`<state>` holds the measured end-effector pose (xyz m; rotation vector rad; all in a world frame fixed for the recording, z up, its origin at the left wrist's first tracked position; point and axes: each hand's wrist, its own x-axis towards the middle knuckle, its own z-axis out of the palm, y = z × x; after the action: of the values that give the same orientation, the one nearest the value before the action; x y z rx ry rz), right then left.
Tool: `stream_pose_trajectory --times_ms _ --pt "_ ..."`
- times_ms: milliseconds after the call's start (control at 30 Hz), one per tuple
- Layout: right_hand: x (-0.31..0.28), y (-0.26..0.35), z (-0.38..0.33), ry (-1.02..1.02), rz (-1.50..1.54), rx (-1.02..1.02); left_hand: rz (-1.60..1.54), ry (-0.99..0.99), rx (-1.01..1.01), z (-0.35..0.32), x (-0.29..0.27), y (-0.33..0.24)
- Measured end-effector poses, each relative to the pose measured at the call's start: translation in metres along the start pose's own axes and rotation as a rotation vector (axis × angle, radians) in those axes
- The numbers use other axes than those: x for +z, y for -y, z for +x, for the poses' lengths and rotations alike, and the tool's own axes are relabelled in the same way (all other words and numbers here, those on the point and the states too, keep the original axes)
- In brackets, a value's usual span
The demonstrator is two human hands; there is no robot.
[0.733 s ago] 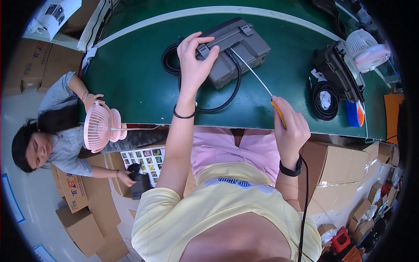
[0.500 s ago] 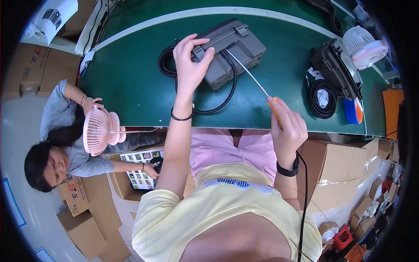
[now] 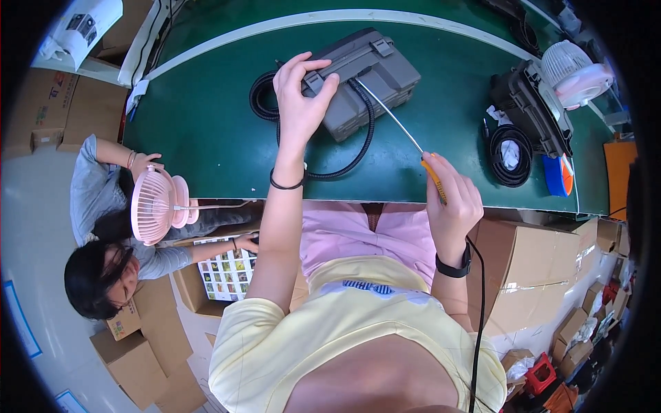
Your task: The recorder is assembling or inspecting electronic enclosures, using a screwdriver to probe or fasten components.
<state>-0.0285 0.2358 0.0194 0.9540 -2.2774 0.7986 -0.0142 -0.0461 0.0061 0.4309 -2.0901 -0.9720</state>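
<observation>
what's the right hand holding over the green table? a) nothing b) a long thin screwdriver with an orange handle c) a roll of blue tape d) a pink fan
b: the right hand is closed on the orange handle of a long thin screwdriver, whose shaft points up toward the grey case that the left hand rests on.

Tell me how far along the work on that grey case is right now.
Done: the grey case lies on the green table with its black hose beside it. In hand: the left hand steadies the case while the right hand holds a long screwdriver, its tip at the case. Left: a second, black unit sits open to the right, untouched.
</observation>
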Motion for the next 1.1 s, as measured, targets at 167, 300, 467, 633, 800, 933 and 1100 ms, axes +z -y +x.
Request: stream_pose_trajectory --times_ms 167,300,467,633,800,933,1100 --pt "0.001 0.000 -0.001 -0.002 0.013 0.010 -0.018 -0.001 -0.012 0.000 0.000 0.000" --pt "0.001 0.000 0.001 -0.006 0.005 -0.016 0.034 0.003 0.003 -0.001 -0.001 -0.003" --pt "-0.003 0.006 0.005 0.045 0.079 -0.010 0.006 0.010 -0.006 0.002 -0.002 0.001" --pt "-0.012 0.011 0.012 0.168 0.166 0.068 0.006 0.048 0.026 0.003 -0.006 0.002" --pt "-0.015 0.007 0.015 0.286 0.410 0.295 0.010 0.048 0.028 0.004 -0.006 0.004" --pt "-0.010 -0.012 0.014 0.364 0.669 0.478 0.031 0.030 0.053 0.002 -0.005 0.001" --pt "-0.019 -0.008 0.022 0.407 0.652 0.472 0.043 0.007 0.036 0.000 -0.003 0.000"
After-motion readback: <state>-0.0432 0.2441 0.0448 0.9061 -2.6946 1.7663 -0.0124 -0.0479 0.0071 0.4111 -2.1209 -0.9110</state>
